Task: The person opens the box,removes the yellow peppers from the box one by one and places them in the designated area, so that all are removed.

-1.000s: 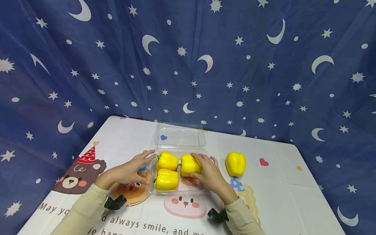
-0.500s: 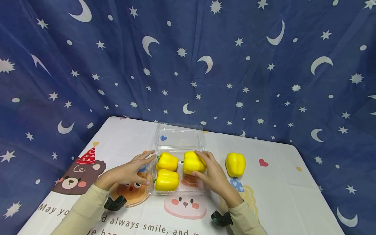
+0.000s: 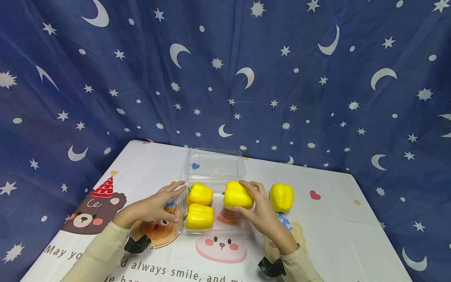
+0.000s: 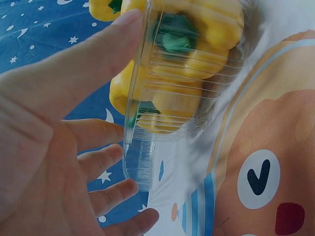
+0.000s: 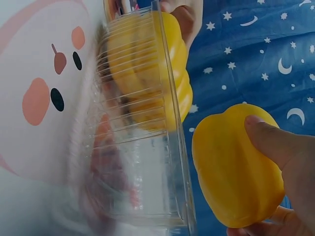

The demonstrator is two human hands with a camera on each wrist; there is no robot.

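My right hand point(image 3: 263, 213) grips a yellow bell pepper point(image 3: 237, 196) over the right half of a clear plastic clamshell box point(image 3: 225, 230). In the right wrist view, the held pepper point(image 5: 234, 164) is above the box's rim, thumb on one side and fingers on the other. Two more yellow bell peppers, one at the back point(image 3: 199, 194) and one at the front point(image 3: 199, 216), lie in the left half, green stems pointing left. My left hand point(image 3: 153, 206) rests along the box's left side with spread fingers, its thumb point(image 4: 115, 42) and fingertips touching the rim.
The box's lid point(image 3: 216, 164) lies folded back toward the blue star-and-moon curtain point(image 3: 267, 78). Another yellow bell pepper point(image 3: 281, 197) stands on the white printed tablecloth point(image 3: 338, 231), right of my right hand.
My right hand has lifted the pepper and moved it to the right, away from the other two in the box. My left hand has stayed at the box's left side.
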